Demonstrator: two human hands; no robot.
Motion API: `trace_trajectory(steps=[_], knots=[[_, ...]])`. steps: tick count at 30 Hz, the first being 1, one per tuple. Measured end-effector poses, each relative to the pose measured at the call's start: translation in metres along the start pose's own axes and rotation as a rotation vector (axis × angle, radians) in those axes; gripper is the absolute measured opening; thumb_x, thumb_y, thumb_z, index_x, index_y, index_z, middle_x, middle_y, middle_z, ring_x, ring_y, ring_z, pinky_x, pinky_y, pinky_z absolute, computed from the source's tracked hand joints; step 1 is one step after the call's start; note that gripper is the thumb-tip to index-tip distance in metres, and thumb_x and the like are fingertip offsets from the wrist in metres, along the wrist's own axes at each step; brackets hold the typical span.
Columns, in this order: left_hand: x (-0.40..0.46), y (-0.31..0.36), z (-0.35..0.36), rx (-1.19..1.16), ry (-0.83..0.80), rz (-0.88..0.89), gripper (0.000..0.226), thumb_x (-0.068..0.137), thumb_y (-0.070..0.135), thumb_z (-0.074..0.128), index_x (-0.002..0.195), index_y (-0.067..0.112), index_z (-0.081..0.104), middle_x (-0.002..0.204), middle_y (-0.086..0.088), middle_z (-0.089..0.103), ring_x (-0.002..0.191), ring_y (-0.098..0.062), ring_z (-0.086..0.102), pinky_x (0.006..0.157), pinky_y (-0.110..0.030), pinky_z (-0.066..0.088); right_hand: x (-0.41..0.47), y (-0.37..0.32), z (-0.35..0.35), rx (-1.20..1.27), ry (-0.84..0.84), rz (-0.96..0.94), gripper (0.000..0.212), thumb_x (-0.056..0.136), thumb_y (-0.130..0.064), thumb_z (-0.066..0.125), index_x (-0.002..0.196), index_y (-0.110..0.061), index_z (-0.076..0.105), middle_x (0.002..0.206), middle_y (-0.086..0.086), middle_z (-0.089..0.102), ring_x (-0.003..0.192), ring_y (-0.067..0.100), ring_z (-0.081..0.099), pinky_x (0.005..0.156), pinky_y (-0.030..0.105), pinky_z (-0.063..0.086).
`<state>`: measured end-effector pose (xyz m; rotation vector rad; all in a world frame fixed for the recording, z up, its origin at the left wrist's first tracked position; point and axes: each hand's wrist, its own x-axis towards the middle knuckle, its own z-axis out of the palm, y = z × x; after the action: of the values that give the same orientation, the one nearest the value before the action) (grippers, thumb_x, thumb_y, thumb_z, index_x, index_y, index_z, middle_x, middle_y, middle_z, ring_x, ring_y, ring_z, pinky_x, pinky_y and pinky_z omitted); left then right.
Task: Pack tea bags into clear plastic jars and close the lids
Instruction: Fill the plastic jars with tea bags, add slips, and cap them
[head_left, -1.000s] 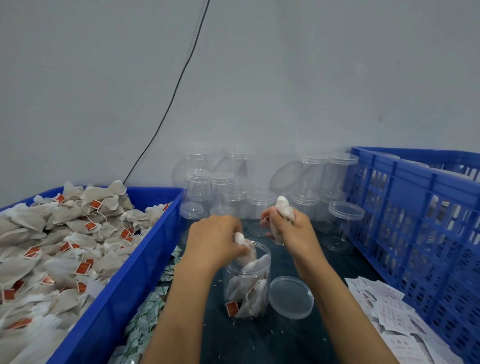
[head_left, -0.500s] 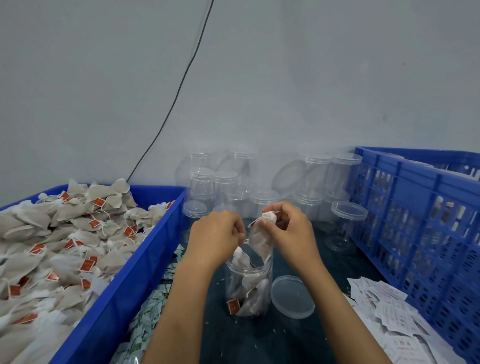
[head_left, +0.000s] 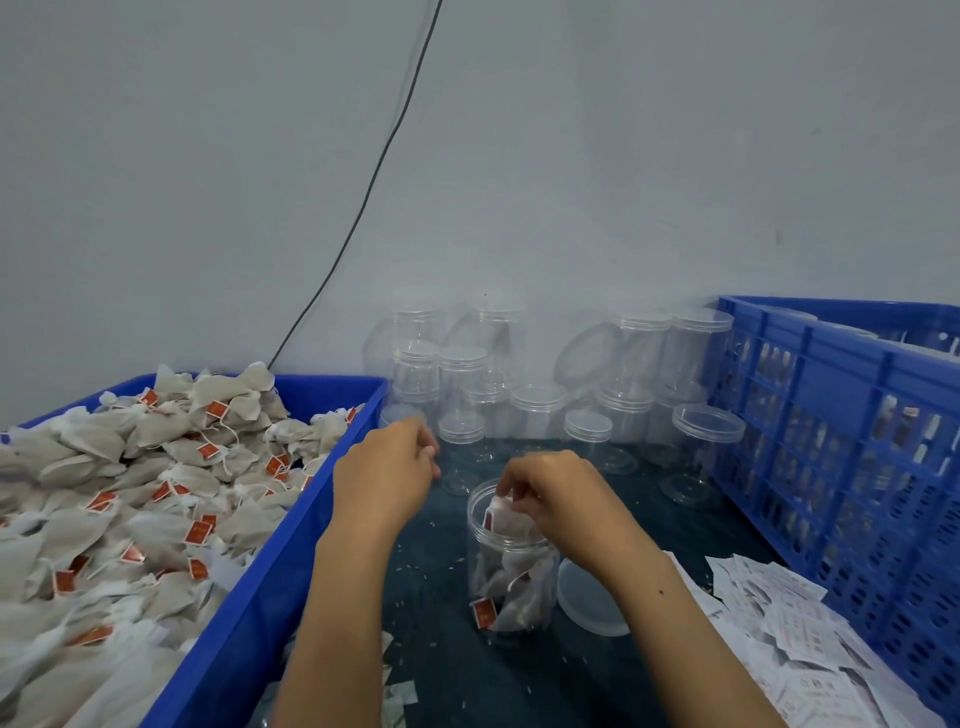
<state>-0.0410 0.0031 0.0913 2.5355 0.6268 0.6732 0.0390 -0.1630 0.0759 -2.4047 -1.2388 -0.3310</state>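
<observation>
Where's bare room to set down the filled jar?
Free: dark mat in front of the jar, between the blue bin and paper slips. Crowded: empty jars behind; lid at right.

Two blue crates, one open jar under the right fingers, one loose lid, tea bags uncountable.

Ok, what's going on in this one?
A person is filling a clear jar with tea bags. The right hand is at the jar's mouth, pinching a tea bag and pushing it in on top of those already inside. The left hand hovers left of the jar, holding nothing visible, near the blue bin heaped with loose tea bags. The jar's lid lies flat on the table to its right, not yet on. Lidded empty jars stand behind.
</observation>
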Motion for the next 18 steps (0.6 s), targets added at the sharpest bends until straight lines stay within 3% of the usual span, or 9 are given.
trace_trajectory(steps=[5,8,11,13,18], knots=[[-0.011,-0.028,-0.008,-0.002,-0.059,-0.138,0.022,0.097,0.006,0.042,0.096,0.019,0.061,0.086,0.005,0.069,0.084,-0.015,0.064,0.087,-0.041,0.052,0.014,-0.015,-0.008,-0.215,-0.257,-0.004,0.035,0.088,-0.003,0.058,0.110,-0.026,0.071,0.111,0.003,0.068,0.096,0.021,0.064,0.081,0.029,0.050],[-0.021,-0.041,-0.002,-0.214,-0.050,-0.215,0.031,0.087,-0.009,0.038,0.096,0.012,0.058,0.091,-0.006,0.067,0.090,-0.026,0.063,0.085,-0.042,0.052,0.021,-0.020,-0.010,-0.191,-0.417,0.020,0.039,0.086,0.004,0.054,0.110,-0.022,0.072,0.114,0.004,0.068,0.097,0.021,0.065,0.085,0.031,0.053],[-0.036,-0.048,0.013,-0.338,-0.038,-0.222,0.035,0.086,-0.013,0.035,0.102,0.013,0.054,0.091,-0.001,0.062,0.088,-0.022,0.060,0.074,-0.036,0.050,0.028,-0.023,-0.015,-0.170,-0.544,0.056,0.039,0.088,0.002,0.050,0.111,-0.020,0.072,0.116,0.005,0.067,0.102,0.023,0.064,0.089,0.034,0.053],[-0.042,-0.054,0.020,-0.311,-0.063,-0.203,0.034,0.088,-0.011,0.036,0.103,0.014,0.054,0.097,-0.002,0.061,0.091,-0.021,0.058,0.078,-0.036,0.049,0.032,-0.025,-0.017,-0.174,-0.596,0.060,0.038,0.089,0.000,0.048,0.112,-0.019,0.072,0.117,0.006,0.067,0.104,0.025,0.063,0.092,0.038,0.052],[-0.059,-0.066,0.025,-0.041,-0.393,-0.064,0.046,0.089,-0.013,0.034,0.116,0.015,0.059,0.119,0.000,0.057,0.110,-0.015,0.057,0.093,-0.029,0.048,0.029,-0.018,-0.017,-0.019,-0.538,0.080,0.043,0.086,0.008,0.046,0.114,-0.015,0.071,0.110,0.007,0.070,0.098,0.019,0.066,0.090,0.032,0.053]])
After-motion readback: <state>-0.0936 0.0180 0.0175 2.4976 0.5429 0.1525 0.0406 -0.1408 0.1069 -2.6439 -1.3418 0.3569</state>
